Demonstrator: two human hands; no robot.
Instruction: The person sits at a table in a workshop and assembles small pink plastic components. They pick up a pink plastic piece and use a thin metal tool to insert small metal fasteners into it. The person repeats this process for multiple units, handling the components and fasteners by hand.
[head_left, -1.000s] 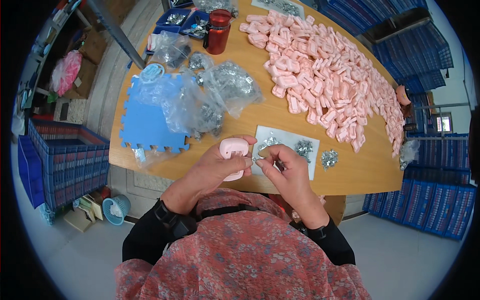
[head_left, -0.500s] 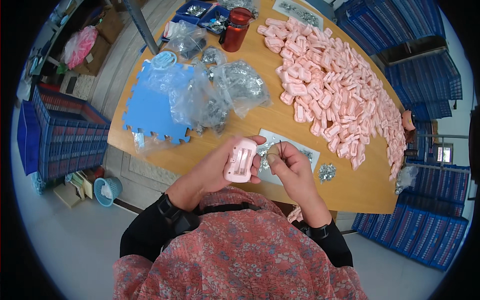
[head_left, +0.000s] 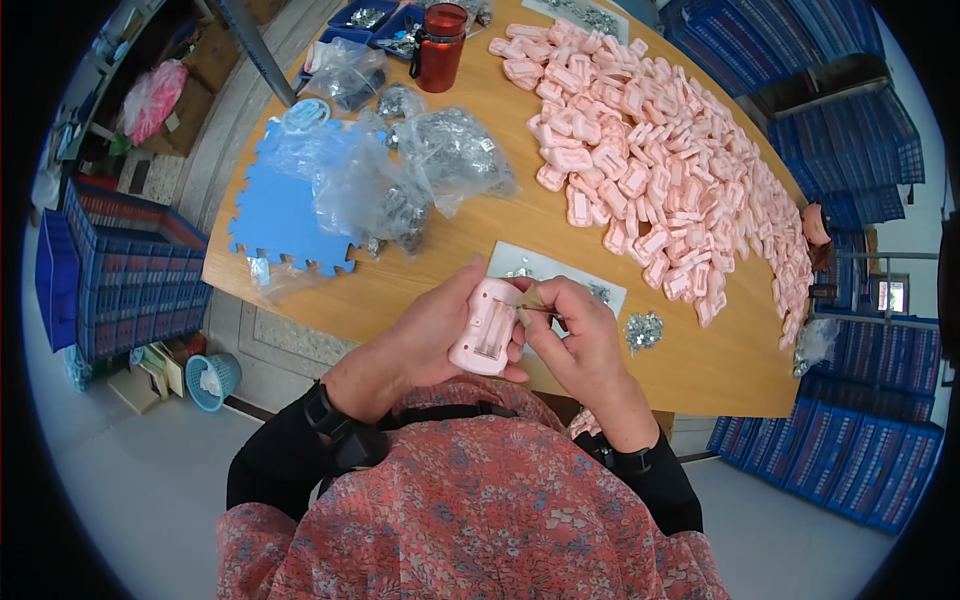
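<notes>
My left hand (head_left: 425, 325) is closed around a pale pink plastic housing (head_left: 486, 328), its long battery compartment turned up toward me. Beside the housing's upper right edge, my right hand (head_left: 585, 338) pinches a thin dark tool (head_left: 542, 313), perhaps tweezers. A small tan piece (head_left: 531, 297) shows at those fingertips; its kind is unclear. Whether the tool's tip touches the housing cannot be made out. Beneath and behind the hands lies a white board (head_left: 506, 258) with small silvery metal pieces (head_left: 599, 292) on it. Just right of it sits a little heap of metal pieces (head_left: 643, 331).
A big pile of pink housings (head_left: 650, 170) covers the table's right side. Clear bags of metal parts (head_left: 455, 155) lie by a blue foam mat (head_left: 280, 220) at left. Behind them stand a red bottle (head_left: 438, 50) and blue bins (head_left: 362, 18). Stacked blue crates (head_left: 135, 270) flank the table.
My right hand has brought the tool left, up to the housing's upper edge. The housing is tilted slightly more. The table's contents have shifted a little up and left in view.
</notes>
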